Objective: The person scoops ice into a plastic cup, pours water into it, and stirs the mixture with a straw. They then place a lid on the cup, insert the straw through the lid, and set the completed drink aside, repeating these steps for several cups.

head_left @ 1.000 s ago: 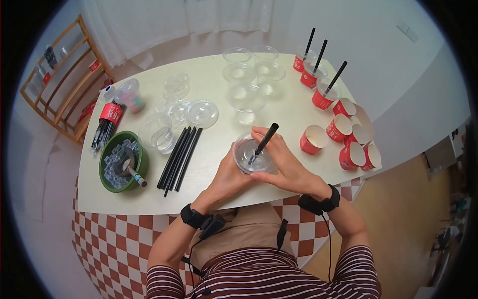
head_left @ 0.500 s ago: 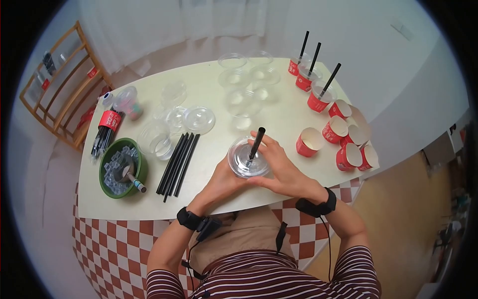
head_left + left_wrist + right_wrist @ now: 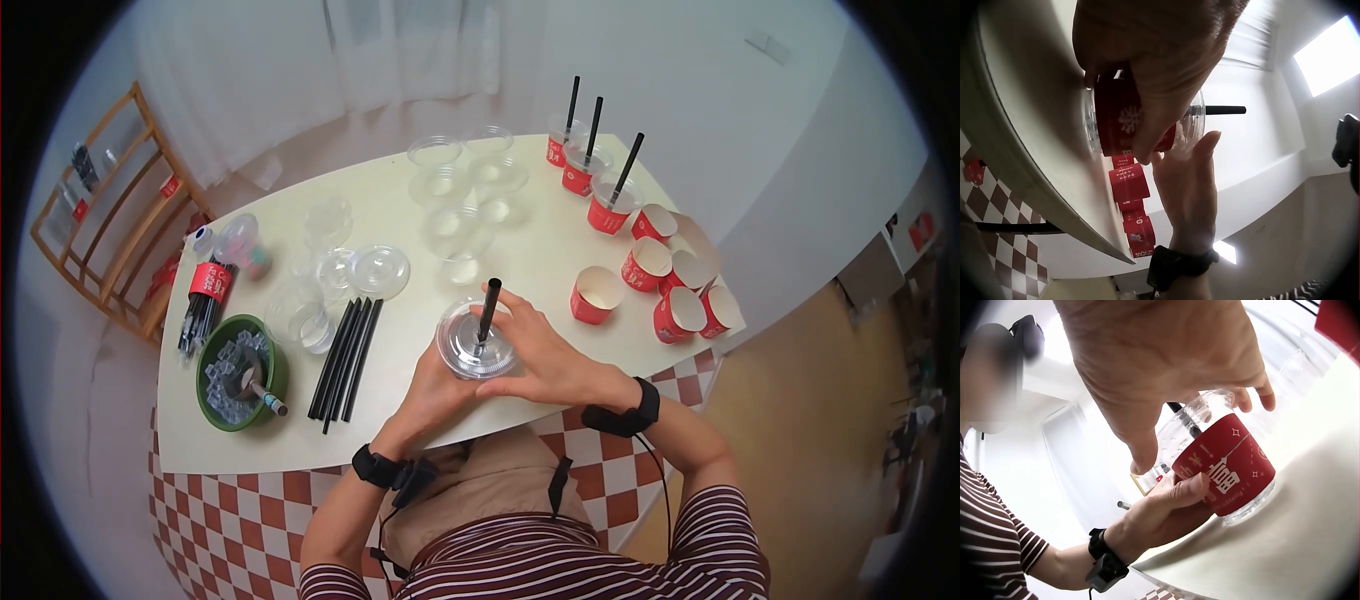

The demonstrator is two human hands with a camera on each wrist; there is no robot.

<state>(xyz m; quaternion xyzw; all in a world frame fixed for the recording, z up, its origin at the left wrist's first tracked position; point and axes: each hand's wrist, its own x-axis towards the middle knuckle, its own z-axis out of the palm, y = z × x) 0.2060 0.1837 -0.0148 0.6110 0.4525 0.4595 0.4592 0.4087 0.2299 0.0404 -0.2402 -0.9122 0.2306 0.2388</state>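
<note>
Near the table's front edge, a clear plastic cup in a red paper sleeve (image 3: 1235, 465) stands between both hands. My left hand (image 3: 436, 388) grips it around the sleeve, thumb along one side in the right wrist view. From above, my right hand (image 3: 548, 356) spans the clear lid (image 3: 460, 345), with thumb and fingers at opposite sides of its rim. A black straw (image 3: 489, 308) sticks up through the lid. The cup's base is close over the tabletop in the right wrist view.
Several loose red sleeves (image 3: 595, 300) and three sleeved cups with straws (image 3: 608, 216) line the right side. Clear cups (image 3: 456, 232) stand behind. Lids (image 3: 380, 270), black straws (image 3: 345, 360) and a green bowl (image 3: 283, 375) of ice with a scoop (image 3: 268, 400) lie left.
The head view has shifted, so the table sits lower and further left. The straw stands more upright in the cup, and both hands keep their hold.
</note>
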